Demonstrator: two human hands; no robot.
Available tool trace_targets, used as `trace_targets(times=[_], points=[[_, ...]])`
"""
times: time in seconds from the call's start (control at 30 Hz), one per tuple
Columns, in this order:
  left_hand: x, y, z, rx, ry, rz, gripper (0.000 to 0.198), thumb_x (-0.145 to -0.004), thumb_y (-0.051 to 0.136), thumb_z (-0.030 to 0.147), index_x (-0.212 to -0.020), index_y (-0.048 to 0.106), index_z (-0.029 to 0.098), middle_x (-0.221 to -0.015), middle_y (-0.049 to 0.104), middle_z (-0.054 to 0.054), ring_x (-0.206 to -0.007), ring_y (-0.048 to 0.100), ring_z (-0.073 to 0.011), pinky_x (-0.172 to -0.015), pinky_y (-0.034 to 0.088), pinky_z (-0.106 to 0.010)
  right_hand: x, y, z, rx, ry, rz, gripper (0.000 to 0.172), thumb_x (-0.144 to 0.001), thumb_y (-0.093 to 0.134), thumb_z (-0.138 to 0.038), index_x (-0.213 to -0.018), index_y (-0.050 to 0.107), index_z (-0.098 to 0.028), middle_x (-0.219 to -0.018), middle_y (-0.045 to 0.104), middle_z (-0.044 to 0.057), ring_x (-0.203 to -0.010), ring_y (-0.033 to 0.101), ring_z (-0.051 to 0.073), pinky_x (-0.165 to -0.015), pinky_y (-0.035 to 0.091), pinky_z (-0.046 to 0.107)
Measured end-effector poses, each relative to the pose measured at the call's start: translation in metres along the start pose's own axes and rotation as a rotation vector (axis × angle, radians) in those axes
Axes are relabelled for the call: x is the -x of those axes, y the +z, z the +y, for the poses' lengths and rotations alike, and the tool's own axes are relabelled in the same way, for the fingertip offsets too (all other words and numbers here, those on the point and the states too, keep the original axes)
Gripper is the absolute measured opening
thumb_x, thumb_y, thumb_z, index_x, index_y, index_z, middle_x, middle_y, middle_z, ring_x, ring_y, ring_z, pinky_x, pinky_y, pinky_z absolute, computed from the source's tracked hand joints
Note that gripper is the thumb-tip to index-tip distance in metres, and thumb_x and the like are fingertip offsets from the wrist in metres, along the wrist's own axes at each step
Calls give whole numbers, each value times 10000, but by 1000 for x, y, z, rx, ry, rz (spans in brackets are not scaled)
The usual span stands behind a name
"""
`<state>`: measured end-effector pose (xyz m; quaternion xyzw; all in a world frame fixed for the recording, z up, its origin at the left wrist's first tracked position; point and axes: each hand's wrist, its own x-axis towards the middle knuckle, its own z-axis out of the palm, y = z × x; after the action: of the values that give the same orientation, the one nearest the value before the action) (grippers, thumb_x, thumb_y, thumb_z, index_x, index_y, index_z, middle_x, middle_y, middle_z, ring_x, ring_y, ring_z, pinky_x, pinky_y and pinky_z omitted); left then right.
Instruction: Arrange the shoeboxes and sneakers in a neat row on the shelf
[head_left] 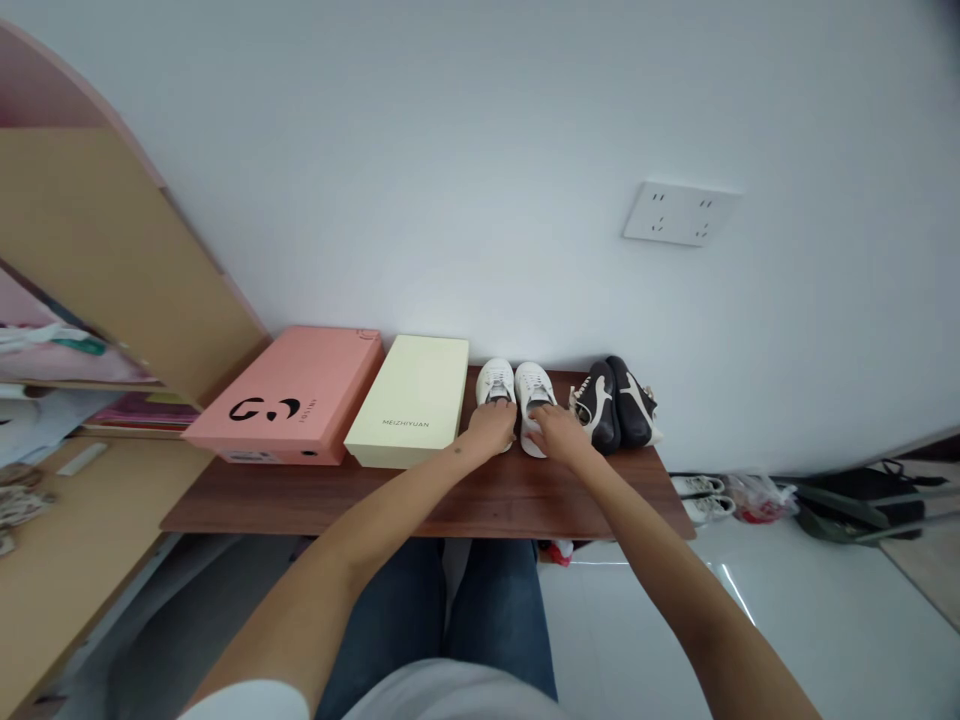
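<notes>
Two white lace-up sneakers stand side by side on a dark wooden bench, toes toward the wall. My left hand (493, 425) is closed on the heel end of the left white sneaker (495, 375). At the opening of the right white sneaker (533, 380), my right hand (559, 432) grips with thumb and fingers. Both shoes rest on the bench top, and my hands hide part of their heels. Just right of my right hand is a pair of black-and-cream sneakers (630, 408), tilted against each other.
A pale yellow shoebox (412, 390) and a pink shoebox (289, 390), lids on, lie left on the bench (525, 505). A light wood desk (97, 530) adjoins the left end. White shoes (703, 508), a plastic bag (757, 497) and a dark bag (862, 505) sit on the right floor.
</notes>
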<state>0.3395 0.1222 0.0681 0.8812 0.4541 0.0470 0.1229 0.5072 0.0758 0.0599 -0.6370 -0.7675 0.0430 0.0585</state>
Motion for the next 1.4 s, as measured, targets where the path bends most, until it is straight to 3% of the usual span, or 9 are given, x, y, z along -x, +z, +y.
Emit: trace_targets(times=[0.17, 0.33, 0.43, 0.53, 0.63, 0.77, 0.93, 1.07, 1.4], points=[[-2, -9, 29, 77, 84, 93, 347, -930, 568, 264, -1257, 544, 152, -1256, 611, -176, -1180, 601, -316, -987, 466, -404, 28, -7, 51, -134, 36, 292, 340, -940, 551, -363, -1197, 635, -156, -1180, 652, 173, -1117, 584, 316, -984, 428, 415], [-19, 16, 78, 402, 184, 23, 422, -917, 602, 313, -1302, 516, 163, -1287, 625, -136, -1181, 604, -254, -1011, 460, -359, 65, -3, 138, -162, 270, 612, 418, -924, 519, -445, -1178, 624, -129, -1155, 661, 198, -1141, 565, 350, -982, 433, 485], [-39, 39, 111, 483, 55, -18, 685, -837, 711, 350, -1395, 432, 69, -1378, 563, -233, -1259, 568, -303, -1034, 440, -364, 80, 4, 179, -152, 534, 593, 554, -882, 547, -498, -1234, 589, -72, -1162, 654, 247, -1135, 575, 371, -958, 442, 497], [-57, 54, 133, 479, -90, -84, 756, -785, 766, 354, -1385, 439, 31, -1392, 545, -272, -1287, 554, -331, -1021, 448, -355, 85, 13, 199, -239, 623, 385, 564, -831, 595, -556, -1156, 634, -98, -1078, 692, 210, -1040, 631, 333, -906, 473, 435], [-68, 60, 139, 471, -134, -164, 627, -772, 778, 381, -1281, 540, 103, -1301, 636, -195, -1224, 609, -305, -966, 481, -326, 83, 19, 204, -389, 571, 267, 530, -795, 600, -628, -1011, 672, -149, -947, 718, 122, -915, 662, 281, -839, 495, 381], [-74, 56, 140, 405, -83, -155, 557, -747, 799, 428, -1194, 595, 166, -1223, 684, -126, -1168, 642, -283, -927, 500, -318, 77, 16, 205, -510, 493, 276, 537, -784, 600, -652, -982, 667, -157, -860, 716, 65, -808, 661, 243, -761, 505, 348], [-80, 37, 151, 278, 71, -117, 456, -824, 726, 436, -1197, 609, 201, -1238, 679, -101, -1173, 634, -268, -925, 511, -333, 73, -5, 204, -165, 428, 260, 438, -780, 698, -536, -1040, 656, -186, -915, 725, 82, -885, 677, 273, -760, 484, 329], [-80, 27, 159, 101, 141, -155, 396, -864, 689, 390, -1192, 616, 180, -1224, 682, -128, -1164, 641, -279, -922, 525, -356, 74, -21, 191, 117, 298, 140, 347, -831, 697, -452, -1075, 635, -213, -963, 734, 98, -907, 679, 273, -737, 442, 309], [-80, 33, 170, -42, 221, -183, 318, -860, 700, 285, -1141, 669, 139, -1115, 712, -165, -1135, 669, -301, -935, 545, -385, 69, -29, 168, 346, 227, -5, 229, -870, 678, -376, -984, 599, -193, -1018, 723, 130, -982, 664, 290, -762, 404, 323]])
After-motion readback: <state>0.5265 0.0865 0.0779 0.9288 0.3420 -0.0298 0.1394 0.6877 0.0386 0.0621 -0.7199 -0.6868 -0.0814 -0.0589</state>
